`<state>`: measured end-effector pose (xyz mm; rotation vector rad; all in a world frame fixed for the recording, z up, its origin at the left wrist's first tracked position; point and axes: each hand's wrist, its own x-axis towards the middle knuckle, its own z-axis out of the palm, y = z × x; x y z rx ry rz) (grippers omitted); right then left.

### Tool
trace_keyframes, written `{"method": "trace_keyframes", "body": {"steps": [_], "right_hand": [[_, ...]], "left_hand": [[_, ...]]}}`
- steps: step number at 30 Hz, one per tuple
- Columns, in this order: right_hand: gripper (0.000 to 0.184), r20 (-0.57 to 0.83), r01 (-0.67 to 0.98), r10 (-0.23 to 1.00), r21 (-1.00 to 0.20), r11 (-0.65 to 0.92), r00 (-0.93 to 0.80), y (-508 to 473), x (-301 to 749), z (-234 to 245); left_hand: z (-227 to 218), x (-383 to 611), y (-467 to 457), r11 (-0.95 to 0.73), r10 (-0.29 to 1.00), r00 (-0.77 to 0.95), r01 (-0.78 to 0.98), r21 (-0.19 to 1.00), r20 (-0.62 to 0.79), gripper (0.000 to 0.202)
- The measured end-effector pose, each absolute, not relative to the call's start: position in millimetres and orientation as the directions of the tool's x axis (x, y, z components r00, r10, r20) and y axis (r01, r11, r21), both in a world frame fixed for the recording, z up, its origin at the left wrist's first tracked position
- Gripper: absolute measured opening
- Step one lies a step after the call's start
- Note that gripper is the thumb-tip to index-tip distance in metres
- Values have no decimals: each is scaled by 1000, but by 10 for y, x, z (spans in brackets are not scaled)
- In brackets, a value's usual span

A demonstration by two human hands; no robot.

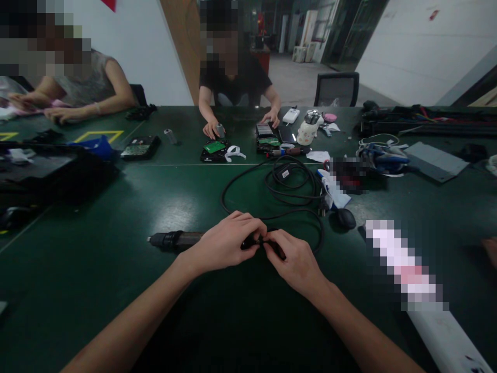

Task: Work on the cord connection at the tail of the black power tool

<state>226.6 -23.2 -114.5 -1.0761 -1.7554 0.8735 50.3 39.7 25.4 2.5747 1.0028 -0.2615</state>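
My left hand (227, 241) is closed around the rear end of a black electric screwdriver (174, 240) that lies flat on the dark green table (116, 290), tip pointing left. My right hand (293, 259) pinches the black plug where the black cable (295, 189) meets the tool; both hands touch at that joint. The cable loops away toward the middle of the table and coils there.
A black mouse (345, 218) and a white power strip (334, 189) lie right of the coil. A white tube (435, 316) lies at right. Across the table a person's hands (212, 129) handle hard drives (215, 150). Another person sits far left. Black cases (58, 173) stand left.
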Motion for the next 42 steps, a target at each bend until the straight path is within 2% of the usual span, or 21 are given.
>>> {"method": "trace_keyframes", "body": {"steps": [3,8,15,19,25,30,36,42], "right_hand": [[12,322,294,915,-875,386,-242,-228,2274,-1135],[11,306,306,920,-876,373,-247,-226,2278,-1131],[11,308,303,920,-877,373,-242,-231,2257,-1149],[11,314,303,919,-875,377,-237,-230,2258,-1148],[13,314,294,918,-878,378,-242,-231,2269,-1141],[11,310,314,918,-870,379,-248,-232,2268,-1149],[12,310,313,918,-871,378,-246,-231,2268,-1145],[12,296,307,922,-879,365,-249,-233,2268,-1137]], "left_hand": [[249,508,395,-696,615,735,676,239,-286,19],[269,507,389,-674,600,740,672,308,-303,27],[246,507,390,-695,613,729,681,230,-304,19],[261,499,390,-675,600,733,679,288,-321,27],[247,507,397,-670,633,710,702,241,-307,17],[271,499,392,-660,594,735,678,325,-327,30],[239,498,390,-671,627,716,697,253,-306,17],[263,495,391,-659,598,731,681,318,-328,29]]}}
